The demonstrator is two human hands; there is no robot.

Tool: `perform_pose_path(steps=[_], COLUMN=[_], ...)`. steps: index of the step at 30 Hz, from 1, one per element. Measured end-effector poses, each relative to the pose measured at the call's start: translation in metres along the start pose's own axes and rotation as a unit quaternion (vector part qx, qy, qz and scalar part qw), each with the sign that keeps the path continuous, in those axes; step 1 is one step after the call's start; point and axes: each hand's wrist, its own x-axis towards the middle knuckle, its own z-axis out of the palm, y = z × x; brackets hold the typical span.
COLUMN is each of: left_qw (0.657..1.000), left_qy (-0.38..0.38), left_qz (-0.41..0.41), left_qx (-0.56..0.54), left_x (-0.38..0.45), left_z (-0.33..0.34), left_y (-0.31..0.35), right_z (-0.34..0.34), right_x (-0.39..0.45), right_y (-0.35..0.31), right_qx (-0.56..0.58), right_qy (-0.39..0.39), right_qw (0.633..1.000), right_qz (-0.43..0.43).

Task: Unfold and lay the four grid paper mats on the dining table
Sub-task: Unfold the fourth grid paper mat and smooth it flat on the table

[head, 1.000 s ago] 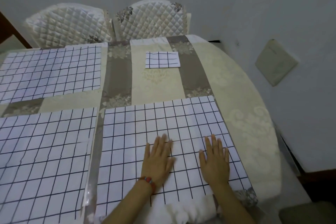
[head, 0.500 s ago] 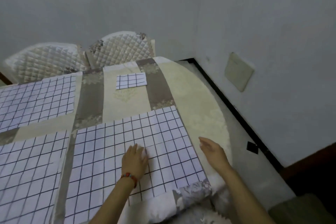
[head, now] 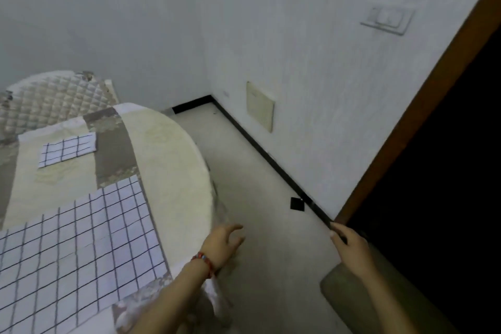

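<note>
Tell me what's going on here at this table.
A person is setting grid paper mats on the dining table. One unfolded mat lies flat at the near edge; a folded mat sits farther back. The left hand and right hand hold nothing, out past the table's edge.

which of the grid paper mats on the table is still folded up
The small folded mat at the far side of the table, near the quilted chair. The near mat lies spread flat.
</note>
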Motion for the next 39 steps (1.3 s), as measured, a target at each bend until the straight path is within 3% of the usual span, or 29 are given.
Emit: perform_pose_path(steps=[11, 19, 27, 31, 39], left_qw=[0.991, 0.972, 0.963, 0.944, 0.865], left_qy=[-0.003, 0.018, 0.046, 0.078, 0.194], left_qz=[-0.084, -0.148, -0.156, -0.203, -0.348], left_qx=[-0.104, -0.179, -0.215, -0.247, -0.306], left_x=[0.090, 0.214, 0.336, 0.378, 0.413], left_z=[0.014, -0.013, -0.079, -0.107, -0.152], left_y=[0.012, 0.016, 0.033, 0.014, -0.021], right_z=[-0.025, -0.034, -0.023, 0.000, 0.052], right_x=[0.086, 0.211, 0.355, 0.435, 0.605], right_y=[0.037, 0.000, -0.058, -0.084, -0.200], right_qx=[0.063, 0.025, -0.011, -0.013, -0.105], right_qy=[-0.005, -0.026, -0.073, -0.114, -0.249], right_qw=[0.994, 0.992, 0.994, 0.991, 0.961], right_qz=[0.089, 0.121, 0.075, 0.072, -0.052])
